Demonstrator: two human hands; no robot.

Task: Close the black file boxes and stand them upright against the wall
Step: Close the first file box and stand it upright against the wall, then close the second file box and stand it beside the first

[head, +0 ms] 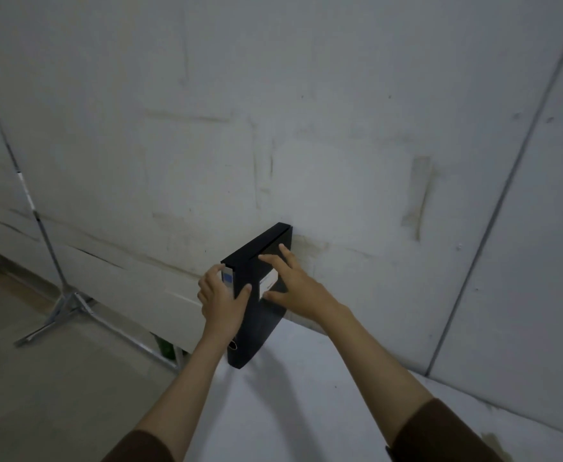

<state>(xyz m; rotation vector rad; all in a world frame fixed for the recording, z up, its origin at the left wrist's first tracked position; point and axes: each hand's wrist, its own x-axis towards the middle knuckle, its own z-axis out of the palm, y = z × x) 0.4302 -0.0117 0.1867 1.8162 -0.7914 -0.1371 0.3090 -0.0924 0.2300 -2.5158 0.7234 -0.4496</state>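
Note:
One black file box point(255, 331) stands upright and closed on the white table point(306, 395), its far end against the wall point(273, 128). White labels sit on its spine and right side. My left hand point(221, 295) clasps the spine near the top, thumb over the front edge. My right hand point(298, 285) lies flat on the box's right side with fingers spread, covering part of a label. No other file box is visible.
A metal tripod stand point(63, 301) rises from the concrete floor at left. A white board leans along the wall base left of the table, with a green object point(166, 348) under it. A wall corner runs down at right.

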